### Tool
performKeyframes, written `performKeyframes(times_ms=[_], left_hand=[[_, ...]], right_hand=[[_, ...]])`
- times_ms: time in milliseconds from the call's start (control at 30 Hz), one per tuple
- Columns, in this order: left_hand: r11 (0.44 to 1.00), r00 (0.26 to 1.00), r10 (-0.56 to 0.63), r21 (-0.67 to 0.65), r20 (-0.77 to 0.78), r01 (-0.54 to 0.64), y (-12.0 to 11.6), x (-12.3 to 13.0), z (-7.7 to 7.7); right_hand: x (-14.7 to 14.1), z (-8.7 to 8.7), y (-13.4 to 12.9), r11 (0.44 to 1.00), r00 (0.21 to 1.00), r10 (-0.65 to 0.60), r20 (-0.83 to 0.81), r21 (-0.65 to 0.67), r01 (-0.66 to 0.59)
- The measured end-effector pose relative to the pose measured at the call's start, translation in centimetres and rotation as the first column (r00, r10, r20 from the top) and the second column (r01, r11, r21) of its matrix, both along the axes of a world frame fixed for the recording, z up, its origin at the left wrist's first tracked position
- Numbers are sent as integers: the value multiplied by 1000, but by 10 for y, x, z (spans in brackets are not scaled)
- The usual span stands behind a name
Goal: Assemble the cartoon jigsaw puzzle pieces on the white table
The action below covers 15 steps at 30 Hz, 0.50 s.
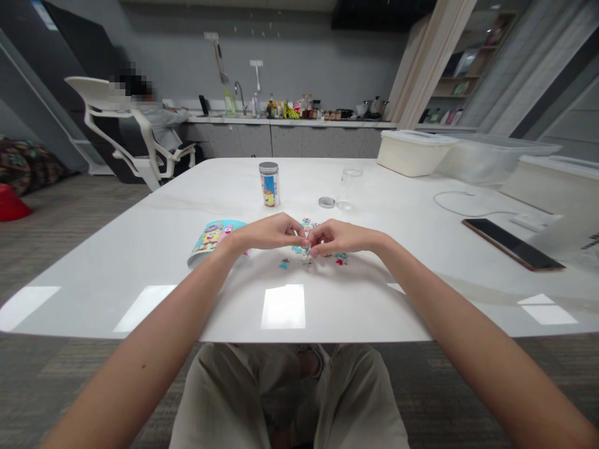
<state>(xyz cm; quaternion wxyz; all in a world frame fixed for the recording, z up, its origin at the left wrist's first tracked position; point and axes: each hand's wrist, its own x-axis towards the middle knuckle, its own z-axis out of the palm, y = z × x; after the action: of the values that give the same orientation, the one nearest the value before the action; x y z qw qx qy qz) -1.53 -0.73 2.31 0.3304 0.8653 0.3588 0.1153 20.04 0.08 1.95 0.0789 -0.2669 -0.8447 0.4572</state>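
My left hand (283,232) and my right hand (339,237) meet just above the white table (154,249). Both are closed in a pinch, fingertips together at a small pale jigsaw piece (307,251), mostly covered by the fingers. Beneath and around them lie several loose, colourful pieces that look like jigsaw pieces, among them a blue one (284,264) and a red and teal one (341,259). Some are hidden behind my hands. Left of my left hand, partly behind my forearm, is a curled picture sheet (210,238) with cartoon figures on turquoise.
Beyond my hands stand a lidded cartoon jar (270,186) and a clear open jar (350,185) beside a silver lid (326,202). To the right lie a phone (512,243) and a white cable (468,209), near storage boxes (414,153). A person (161,121) sits at the back left.
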Motion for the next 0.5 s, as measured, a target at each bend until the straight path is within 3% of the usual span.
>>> performKeyframes(times_ms=[233,500], left_hand=[[998,998,37,58,45,-40,-3,3,1],[991,981,-41,114,-189,63,-2,9,-11]], right_hand=[[7,4,4,1000,1000,-19,-19,1,19],[28,14,12,996,991,-84,100,46,80]])
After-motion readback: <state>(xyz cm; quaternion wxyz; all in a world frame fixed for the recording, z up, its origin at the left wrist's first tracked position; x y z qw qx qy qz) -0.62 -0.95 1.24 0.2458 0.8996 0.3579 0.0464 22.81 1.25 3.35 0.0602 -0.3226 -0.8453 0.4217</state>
